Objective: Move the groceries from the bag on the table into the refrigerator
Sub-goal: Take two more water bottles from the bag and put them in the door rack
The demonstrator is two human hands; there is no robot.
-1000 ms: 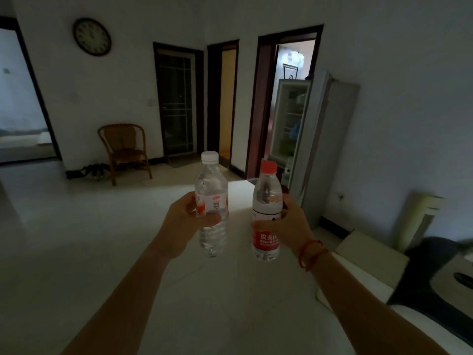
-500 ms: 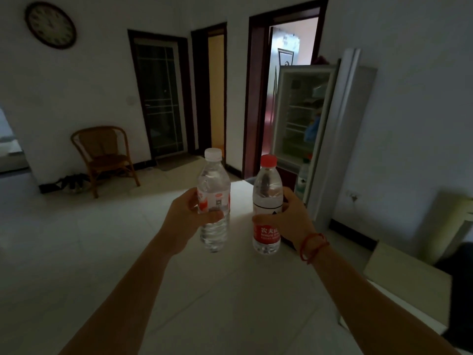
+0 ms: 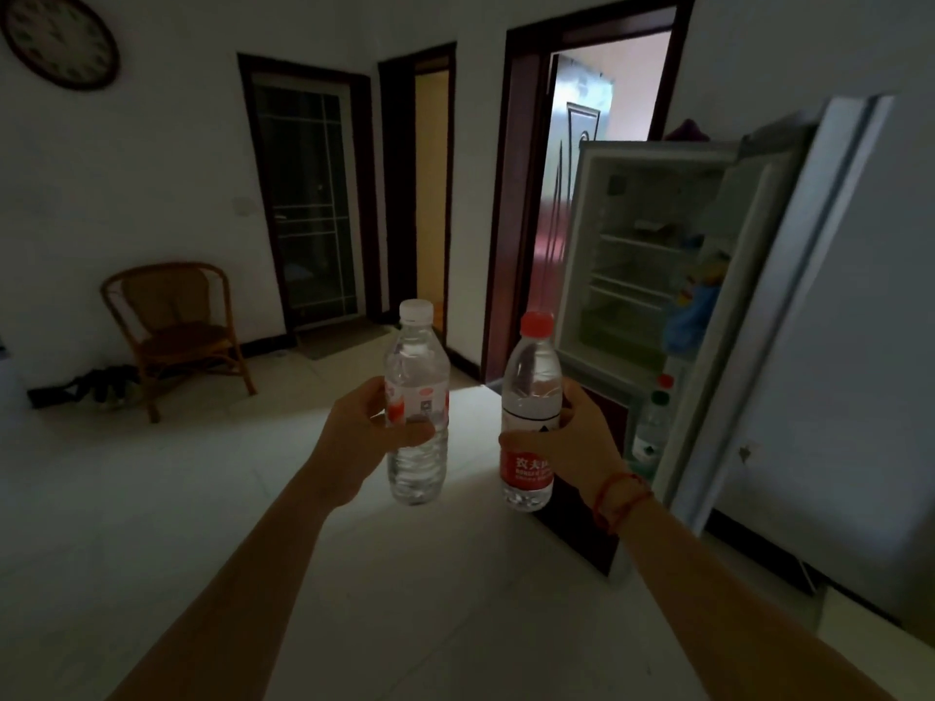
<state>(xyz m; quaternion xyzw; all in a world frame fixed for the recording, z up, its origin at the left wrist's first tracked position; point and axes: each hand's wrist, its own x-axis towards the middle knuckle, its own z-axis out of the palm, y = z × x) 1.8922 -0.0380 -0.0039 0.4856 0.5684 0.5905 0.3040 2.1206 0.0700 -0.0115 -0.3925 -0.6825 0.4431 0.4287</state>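
Note:
My left hand (image 3: pixel 362 437) grips a clear water bottle with a white cap (image 3: pixel 417 392), held upright in front of me. In my right hand (image 3: pixel 582 442) is a second water bottle with a red cap and red label (image 3: pixel 530 397), also upright. The refrigerator (image 3: pixel 642 265) stands ahead on the right, its upper compartment showing white wire shelves. Its door (image 3: pixel 779 306) is swung wide open to the right, with bottles (image 3: pixel 652 427) and a blue item (image 3: pixel 695 316) in the door racks. The bag and the table are out of view.
A wicker chair (image 3: pixel 177 331) stands against the far left wall under a round clock (image 3: pixel 60 37). Three dark-framed doorways (image 3: pixel 435 189) line the far wall. Pale tiled floor (image 3: pixel 227 498) stretches between me and the refrigerator.
The view has come closer to the refrigerator, which now looks larger and nearer on the right. Both hands still hold their bottles upright in the same pose.

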